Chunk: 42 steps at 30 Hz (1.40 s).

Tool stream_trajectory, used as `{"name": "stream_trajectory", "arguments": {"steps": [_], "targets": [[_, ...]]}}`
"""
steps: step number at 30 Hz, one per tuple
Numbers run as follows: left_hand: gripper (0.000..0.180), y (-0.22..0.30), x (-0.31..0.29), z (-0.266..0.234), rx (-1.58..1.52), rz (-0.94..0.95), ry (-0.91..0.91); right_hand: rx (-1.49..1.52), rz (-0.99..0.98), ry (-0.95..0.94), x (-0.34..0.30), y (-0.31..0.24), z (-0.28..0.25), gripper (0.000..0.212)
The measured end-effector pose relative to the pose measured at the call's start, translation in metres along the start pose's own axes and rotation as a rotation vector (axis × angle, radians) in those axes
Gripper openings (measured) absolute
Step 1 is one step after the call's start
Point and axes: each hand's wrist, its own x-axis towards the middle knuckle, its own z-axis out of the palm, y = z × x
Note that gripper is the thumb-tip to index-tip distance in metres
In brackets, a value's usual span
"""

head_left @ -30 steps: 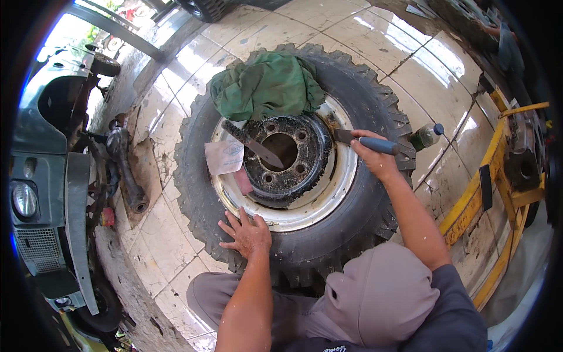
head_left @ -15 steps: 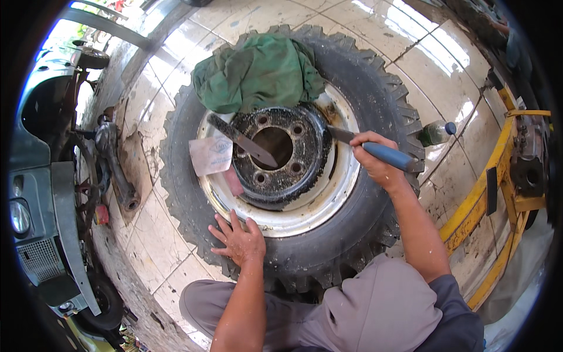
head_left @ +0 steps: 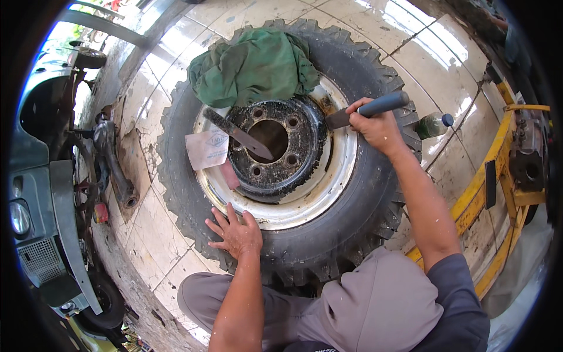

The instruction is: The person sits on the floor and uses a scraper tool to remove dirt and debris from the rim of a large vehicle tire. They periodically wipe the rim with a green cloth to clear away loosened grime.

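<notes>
A large black tyre (head_left: 305,249) lies flat, with a worn white wheel rim (head_left: 346,182) and a chipped black hub in it. My right hand (head_left: 378,130) grips a scraper (head_left: 384,104) with a blue handle. Its flat blade meets the right inner side of the rim, beside the hub. Fingers spread, my left hand (head_left: 239,234) rests on the tyre sidewall at the rim's lower left edge. A pointed metal blade (head_left: 237,134) lies across the hub's centre hole. Printed sandpaper (head_left: 206,149) and a reddish piece (head_left: 230,175) lie on the rim's left side.
A crumpled green cloth (head_left: 252,67) covers the tyre's far side. To the right stand a bottle with a blue cap (head_left: 433,125) and a yellow metal frame (head_left: 495,176). A rusty metal arm (head_left: 111,155) lies on the tiles at left, near a vehicle front (head_left: 35,223).
My right hand has moved up along the rim, and the scraper's handle has swung from sloping down to pointing up and right. My left hand stays at the same place on the tyre.
</notes>
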Motion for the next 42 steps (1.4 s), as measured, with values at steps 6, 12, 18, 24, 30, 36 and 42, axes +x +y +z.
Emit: {"name": "stream_trajectory", "arguments": {"steps": [6, 12, 18, 24, 30, 36, 42], "targets": [[0.058, 0.0, -0.004, -0.004, 0.0, -0.008, -0.025, -0.178, -0.06, -0.025, 0.011, -0.005, 0.004, 0.021], [0.058, 0.001, -0.002, -0.001, -0.011, -0.002, 0.003, -0.279, -0.091, -0.065, 0.022, -0.019, 0.009, 0.022], [0.058, 0.003, 0.0, -0.002, -0.013, 0.007, -0.001, -0.21, -0.096, -0.098, 0.039, -0.016, 0.008, 0.022], [0.059, 0.003, 0.0, -0.002, -0.033, 0.013, 0.004, -0.103, -0.049, -0.109, 0.053, -0.014, 0.006, 0.022], [0.059, 0.002, -0.001, -0.002, -0.029, 0.006, -0.001, -0.108, -0.022, -0.107, 0.054, -0.021, 0.007, 0.023], [0.06, 0.001, -0.002, -0.004, -0.025, 0.004, -0.019, -0.22, -0.07, -0.144, 0.04, -0.025, 0.006, 0.025], [0.059, 0.001, -0.002, -0.003, -0.027, 0.003, -0.012, -0.201, -0.103, -0.132, -0.005, -0.022, 0.011, 0.016]]}}
